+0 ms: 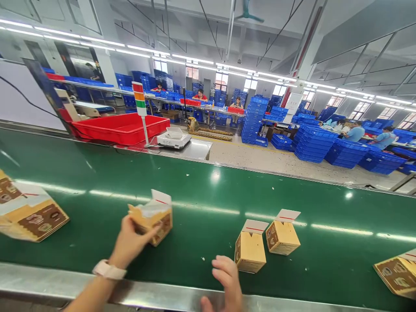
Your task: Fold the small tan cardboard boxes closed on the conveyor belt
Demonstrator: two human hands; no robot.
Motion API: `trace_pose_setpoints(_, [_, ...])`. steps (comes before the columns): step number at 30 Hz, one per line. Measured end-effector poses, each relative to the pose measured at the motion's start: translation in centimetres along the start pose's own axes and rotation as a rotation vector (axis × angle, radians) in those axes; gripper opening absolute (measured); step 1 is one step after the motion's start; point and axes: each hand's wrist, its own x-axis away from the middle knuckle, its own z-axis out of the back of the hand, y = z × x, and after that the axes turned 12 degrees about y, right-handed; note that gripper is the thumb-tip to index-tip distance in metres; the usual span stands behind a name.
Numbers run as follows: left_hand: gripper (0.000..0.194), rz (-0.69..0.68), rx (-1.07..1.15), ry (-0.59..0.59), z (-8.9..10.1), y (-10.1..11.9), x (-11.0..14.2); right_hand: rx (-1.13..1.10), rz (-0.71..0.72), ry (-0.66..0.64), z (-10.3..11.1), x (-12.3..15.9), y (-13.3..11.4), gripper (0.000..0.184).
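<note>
My left hand (130, 242) grips a small tan carton (155, 218) with its white flap open, standing on the green conveyor belt (201, 195). My right hand (227, 279) hovers over the belt's near edge, fingers loosely curled and holding nothing, just left of another open-flapped carton (250, 250). A third carton (282, 236) stands beside that one to the right.
A larger printed carton (30, 212) lies on the belt at far left; another (398, 273) at far right. A metal rail (162, 297) edges the belt near me. Beyond are a red tray (120, 128), a scale (173, 138), a signal light (139, 99), blue crate stacks (312, 143) and seated workers.
</note>
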Motion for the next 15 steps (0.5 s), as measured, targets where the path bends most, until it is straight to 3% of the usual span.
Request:
trace_pose_setpoints(2, [0.078, 0.011, 0.031, -0.123, -2.2, 1.8, 5.0, 0.029, 0.028, -0.188, -0.4, -1.1, -0.5, 0.061])
trace_pose_setpoints(5, [0.078, -0.072, 0.038, -0.220, -4.0, 2.4, 11.2, 0.149, 0.034, -0.260, -0.5, -2.2, -0.6, 0.074])
trace_pose_setpoints(7, [0.075, -0.205, 0.052, -0.247, -4.5, 1.6, 13.6, 0.189, -0.010, -0.292, -0.3, -2.6, -0.3, 0.072])
trace_pose_setpoints(11, [0.067, -0.568, 0.048, -0.224, -4.8, -0.1, 14.9, 0.225, -0.207, -0.472, 0.3, -3.9, -0.4, 0.053])
trace_pose_setpoints(15, [0.066, -0.743, 0.062, -0.191, -4.9, 0.4, 14.4, 0.210, -0.337, -0.616, 0.4, -6.5, -1.0, 0.042])
